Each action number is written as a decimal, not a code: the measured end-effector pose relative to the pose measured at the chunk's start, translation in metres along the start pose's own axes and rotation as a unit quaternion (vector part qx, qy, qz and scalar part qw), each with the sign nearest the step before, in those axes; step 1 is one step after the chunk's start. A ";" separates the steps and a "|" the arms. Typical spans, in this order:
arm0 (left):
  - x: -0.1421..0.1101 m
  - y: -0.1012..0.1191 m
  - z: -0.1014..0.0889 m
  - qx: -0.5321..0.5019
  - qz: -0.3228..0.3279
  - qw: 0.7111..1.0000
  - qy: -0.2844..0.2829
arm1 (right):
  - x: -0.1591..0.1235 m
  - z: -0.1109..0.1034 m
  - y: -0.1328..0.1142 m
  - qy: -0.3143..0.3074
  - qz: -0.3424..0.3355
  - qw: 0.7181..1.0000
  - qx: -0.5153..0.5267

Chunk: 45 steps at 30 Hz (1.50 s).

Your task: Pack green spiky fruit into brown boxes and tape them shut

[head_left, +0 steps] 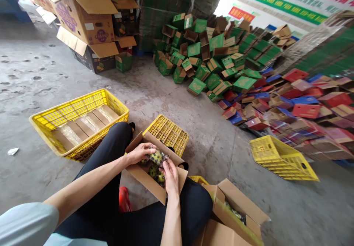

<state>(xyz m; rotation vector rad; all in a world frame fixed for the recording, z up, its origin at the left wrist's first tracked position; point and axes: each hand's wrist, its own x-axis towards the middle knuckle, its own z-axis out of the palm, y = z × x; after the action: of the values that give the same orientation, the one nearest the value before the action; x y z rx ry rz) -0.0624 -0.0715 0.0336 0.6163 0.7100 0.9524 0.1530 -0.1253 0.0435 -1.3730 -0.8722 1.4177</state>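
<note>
Between my hands is a clear plastic packet (158,157) with dark markings and green round fruit inside; I cannot tell the kind of fruit. My left hand (141,153) pinches its left end, while my right hand (170,174) grips the right end. Both are just above an open cardboard box (148,182) between my knees. Inside that box lie more green fruit (157,174), partly hidden by my hands. The box sits by an upturned yellow crate (173,133).
At left, a yellow basket (79,108) holds taped cardboard boxes (90,123). Another open box (235,201) is by my right knee. A yellow crate (282,159) lies tipped at right. Heaps of green boxes (204,54) and red and blue boxes (298,102) cover the floor beyond.
</note>
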 end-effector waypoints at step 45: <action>-0.009 -0.001 0.001 0.069 -0.073 0.993 -0.058 | -0.003 -0.001 -0.005 -0.002 -0.023 0.999 0.028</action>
<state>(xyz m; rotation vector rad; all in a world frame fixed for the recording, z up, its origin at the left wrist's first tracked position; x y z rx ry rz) -0.0644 -0.0796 0.0364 0.7257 0.7107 0.7305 0.1545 -0.1270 0.0494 -1.3007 -0.8553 1.4009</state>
